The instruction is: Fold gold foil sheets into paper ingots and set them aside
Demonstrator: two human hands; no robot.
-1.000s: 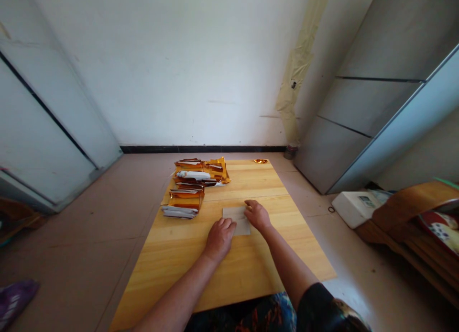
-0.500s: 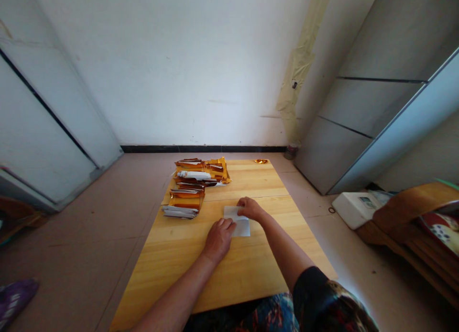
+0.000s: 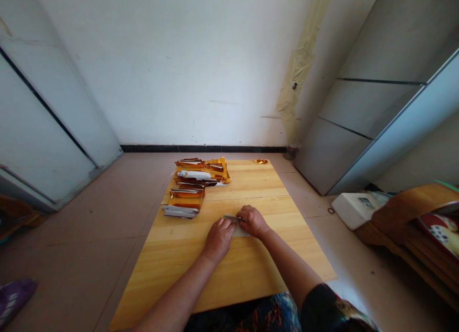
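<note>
White paper [image 3: 237,230] has just been folded narrower and lies on the wooden tabletop [image 3: 251,270], pinched between the curled fingers of my left hand [image 3: 218,238] and right hand [image 3: 253,221].

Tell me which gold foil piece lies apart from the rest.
The small gold scrap at the far table edge; the other foil packets lie piled to its left.
</note>
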